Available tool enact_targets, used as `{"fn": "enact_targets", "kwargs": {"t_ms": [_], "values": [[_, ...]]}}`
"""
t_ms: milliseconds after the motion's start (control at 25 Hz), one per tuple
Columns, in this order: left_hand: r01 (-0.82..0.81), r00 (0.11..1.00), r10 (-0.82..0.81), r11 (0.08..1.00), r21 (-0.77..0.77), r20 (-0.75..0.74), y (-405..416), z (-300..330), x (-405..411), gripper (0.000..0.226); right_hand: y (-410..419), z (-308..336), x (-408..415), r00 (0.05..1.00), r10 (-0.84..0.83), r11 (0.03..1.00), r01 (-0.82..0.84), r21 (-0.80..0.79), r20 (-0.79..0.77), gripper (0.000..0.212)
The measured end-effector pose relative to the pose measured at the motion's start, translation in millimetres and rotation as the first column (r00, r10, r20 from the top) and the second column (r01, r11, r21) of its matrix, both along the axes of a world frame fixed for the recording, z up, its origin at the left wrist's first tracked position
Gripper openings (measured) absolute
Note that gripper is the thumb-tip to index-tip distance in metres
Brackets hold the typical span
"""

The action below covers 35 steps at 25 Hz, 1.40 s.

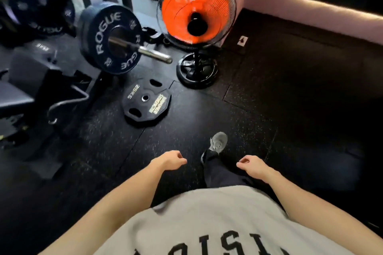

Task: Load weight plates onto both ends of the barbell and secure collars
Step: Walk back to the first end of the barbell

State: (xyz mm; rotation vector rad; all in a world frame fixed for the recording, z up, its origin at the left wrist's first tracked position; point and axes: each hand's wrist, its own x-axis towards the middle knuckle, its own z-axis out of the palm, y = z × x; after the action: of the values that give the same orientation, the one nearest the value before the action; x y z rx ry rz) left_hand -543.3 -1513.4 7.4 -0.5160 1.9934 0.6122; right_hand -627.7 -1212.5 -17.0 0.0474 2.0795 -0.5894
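With both the left hand (171, 160) and right hand (251, 164) empty, fingers loosely curled, the likely next step is the flat black rubber-coated plate with grip holes (146, 102) on the floor — grip two holes, lift square, then slide it onto the bare steel barbell sleeve (154, 54) against the round black bumper plate with white lettering (110, 39).

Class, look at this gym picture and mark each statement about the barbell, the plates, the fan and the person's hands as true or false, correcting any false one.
1. A large plate marked ROGUE sits on the barbell sleeve. True.
2. A collar is clamped on the sleeve outside that plate. False: the sleeve past the plate is bare.
3. A smaller plate lies flat on the floor near the fan's base. True.
4. The left hand grips the smaller plate. False: it holds nothing, fingers loosely curled.
5. The right hand holds nothing. True.
6. The fan has blue blades. False: they are orange.
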Motion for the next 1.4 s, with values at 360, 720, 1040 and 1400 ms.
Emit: {"fn": "enact_targets", "kwargs": {"t_ms": [360,720,1040,1400], "values": [[0.17,0.976,-0.176,0.984,-0.06,-0.126,-22.3,22.4,-296.9,0.033,-10.8,10.4,-244.4,0.986,-0.164,0.986,0.164,0.038,0.007,0.029],[0.323,0.939,-0.319,0.946,0.01,-0.127,-17.9,5.0,-562.7,0.035,-28.7,0.4,-457.3,0.949,-0.315,0.949,0.315,0.021,0.001,0.021],[0.524,0.846,-0.519,0.852,0.006,-0.123,36.5,24.0,-795.2,0.041,-2.5,26.6,-614.5,0.831,-0.554,0.831,0.556,0.031,-0.054,0.025],[0.729,0.68,-0.725,0.684,-0.001,-0.112,165.8,17.9,-986.4,0.038,108.2,22.3,-745.1,0.661,-0.75,0.662,0.749,-0.039,-0.022,0.045]]}}
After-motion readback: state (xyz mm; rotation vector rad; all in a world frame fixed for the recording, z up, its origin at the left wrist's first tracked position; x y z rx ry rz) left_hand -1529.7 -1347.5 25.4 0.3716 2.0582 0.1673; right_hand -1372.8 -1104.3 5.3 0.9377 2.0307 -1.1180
